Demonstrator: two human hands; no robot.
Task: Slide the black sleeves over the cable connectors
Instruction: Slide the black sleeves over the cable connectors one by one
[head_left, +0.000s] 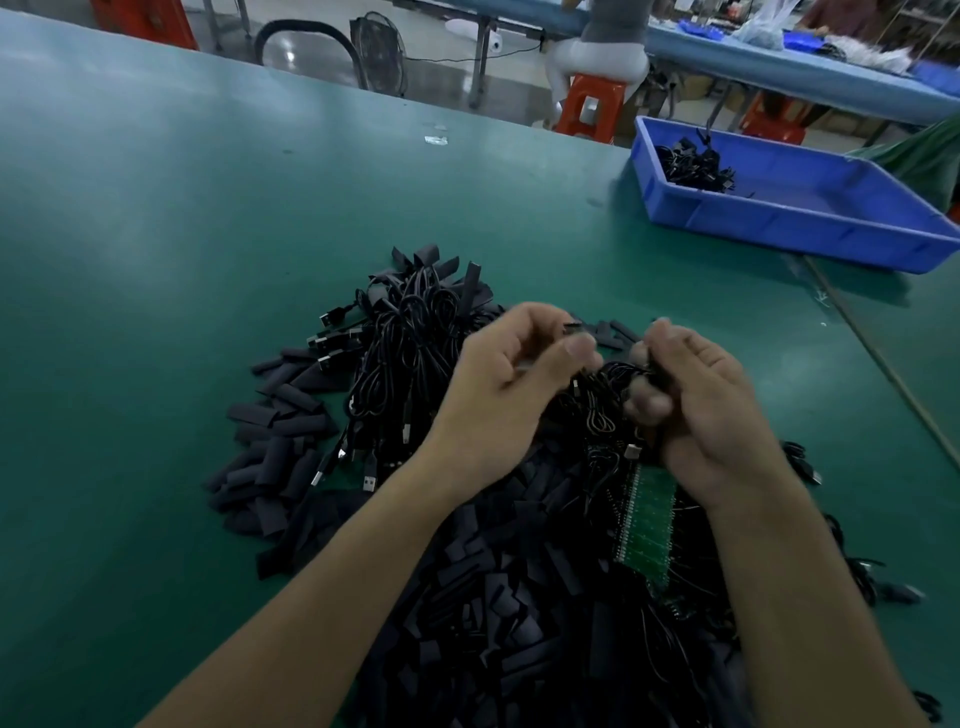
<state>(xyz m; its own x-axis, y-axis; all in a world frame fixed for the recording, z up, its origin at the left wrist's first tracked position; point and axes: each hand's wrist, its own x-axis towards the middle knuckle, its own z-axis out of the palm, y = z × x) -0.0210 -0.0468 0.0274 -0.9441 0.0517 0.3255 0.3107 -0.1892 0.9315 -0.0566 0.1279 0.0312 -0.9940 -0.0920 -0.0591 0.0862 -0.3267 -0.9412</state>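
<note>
The fingers (582, 345) of the left hand (511, 387) are curled, and the thumb presses toward the index finger on a small dark piece (574, 327); motion blur hides whether it is a sleeve or a connector. The fingers (644, 402) of the right hand (709, 415) are bent around a bundle of thin black cables (605, 387), which runs between both hands. Both hands hover above the pile, close to each other.

Under the hands lies a big heap of short flat black sleeves (498, 582), which spreads to the left and toward the near edge of the green worktop (156, 260). Behind the left hand there is a tangle of black cables with metal USB connectors (400, 353); some plugs point to the left. Below the right wrist a green circuit board (649, 519) lies partly on the heap. Far on the right a blue plastic tray (831, 234) stands on the worktop, with a few black cables in its back corner.
</note>
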